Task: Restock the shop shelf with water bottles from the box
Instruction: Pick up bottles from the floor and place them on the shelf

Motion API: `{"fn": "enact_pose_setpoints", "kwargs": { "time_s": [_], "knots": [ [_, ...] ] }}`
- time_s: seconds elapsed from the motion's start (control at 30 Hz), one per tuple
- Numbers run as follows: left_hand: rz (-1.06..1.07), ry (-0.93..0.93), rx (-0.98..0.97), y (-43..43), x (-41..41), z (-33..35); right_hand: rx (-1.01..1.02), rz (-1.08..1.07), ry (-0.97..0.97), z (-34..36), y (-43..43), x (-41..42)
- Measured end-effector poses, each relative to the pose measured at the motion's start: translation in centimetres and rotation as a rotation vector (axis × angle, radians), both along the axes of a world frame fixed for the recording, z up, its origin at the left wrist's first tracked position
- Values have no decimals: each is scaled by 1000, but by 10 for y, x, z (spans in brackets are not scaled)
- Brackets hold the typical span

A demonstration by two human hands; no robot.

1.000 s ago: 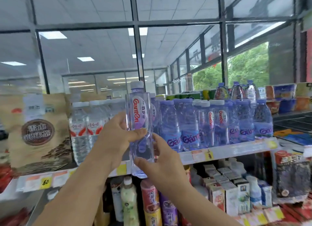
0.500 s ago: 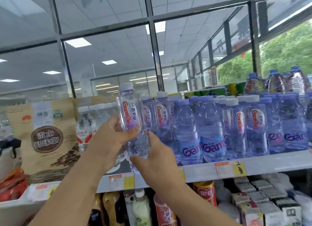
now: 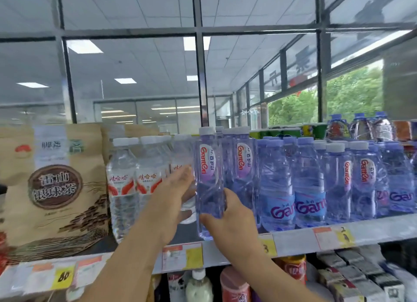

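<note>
Upright water bottle [image 3: 209, 184] at the front edge of the shelf [image 3: 297, 239]: right hand [image 3: 230, 222] clasps its lower body; left hand [image 3: 176, 202] touches its left side, finger curl indiscernible.

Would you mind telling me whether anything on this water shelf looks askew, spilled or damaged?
Nothing stands out. The shelved purple bottles and clear bottles stand upright and capped, with no spill on the shelf. Only the held bottle, gripped by the right hand, sits forward of its row, with the left hand beside it.
</note>
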State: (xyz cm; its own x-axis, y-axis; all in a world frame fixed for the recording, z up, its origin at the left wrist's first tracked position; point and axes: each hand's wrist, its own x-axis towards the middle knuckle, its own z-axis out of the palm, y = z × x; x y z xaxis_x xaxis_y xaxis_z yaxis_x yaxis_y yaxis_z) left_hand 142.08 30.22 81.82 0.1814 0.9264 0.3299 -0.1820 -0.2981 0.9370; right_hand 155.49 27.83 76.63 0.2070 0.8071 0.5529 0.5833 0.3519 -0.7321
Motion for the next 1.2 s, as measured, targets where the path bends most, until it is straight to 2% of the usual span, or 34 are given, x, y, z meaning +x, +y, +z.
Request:
{"fn": "enact_pose_setpoints", "kwargs": {
  "time_s": [0.33, 0.63, 0.8, 1.2],
  "knots": [
    [-125, -86, -89, 16, 4, -39, -3, -190, -161, -12, 5, -2],
    [-52, -92, -19, 23, 33, -43, 116, -350, -410, -15, 9, 6],
    [-72, -48, 16, 18, 44, -42, 170, -327, -358, -26, 14, 15],
    [-49, -24, -9, 21, 52, -49, 181, -308, -406, -37, 5, 16]
  ]
}}
